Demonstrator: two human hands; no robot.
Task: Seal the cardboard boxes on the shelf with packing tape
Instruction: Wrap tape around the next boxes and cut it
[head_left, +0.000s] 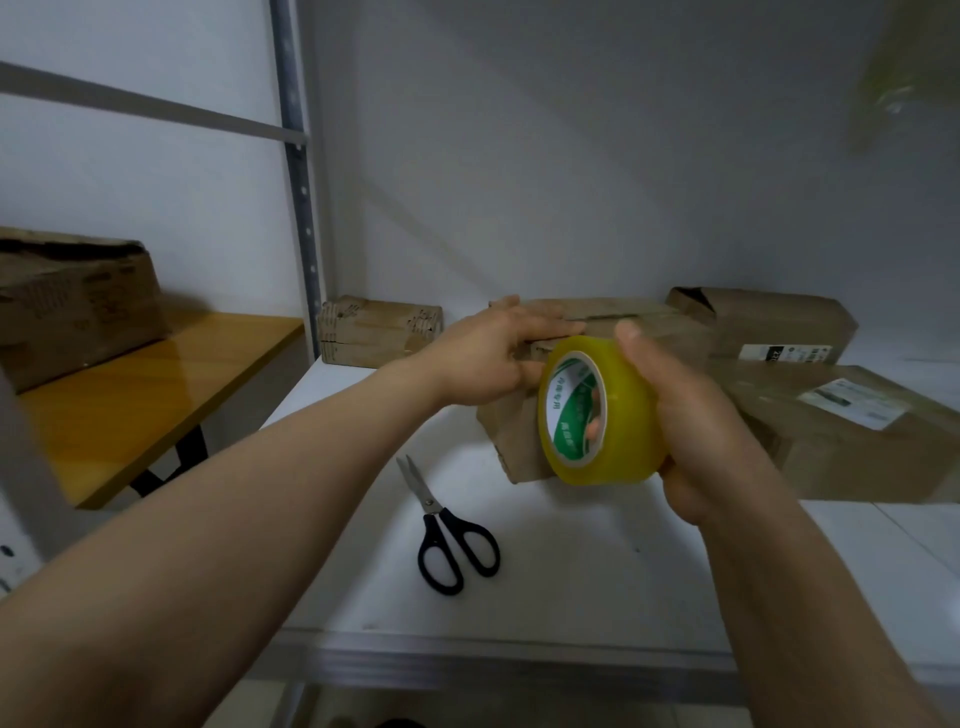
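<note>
My right hand (696, 415) grips a roll of yellowish packing tape (602, 410) with a green and white core, fingers through the core and thumb over the top. The roll is held against the near left corner of a cardboard box (511, 447) in the middle of the white shelf (571, 571). My left hand (498, 353) lies on that box's top left edge, fingers straight along the flap seam and thumb down its side. Black-handled scissors (447, 530) lie shut on the shelf in front of the box.
A small flat box (379, 332) stands at the shelf's back left. Two more boxes with labels, one (769, 327) behind and one (852, 441) nearer, stand at the right. A grey upright post (301, 208) bounds the shelf's left side. Beyond it a wooden table (156, 389) carries a large box (78, 306).
</note>
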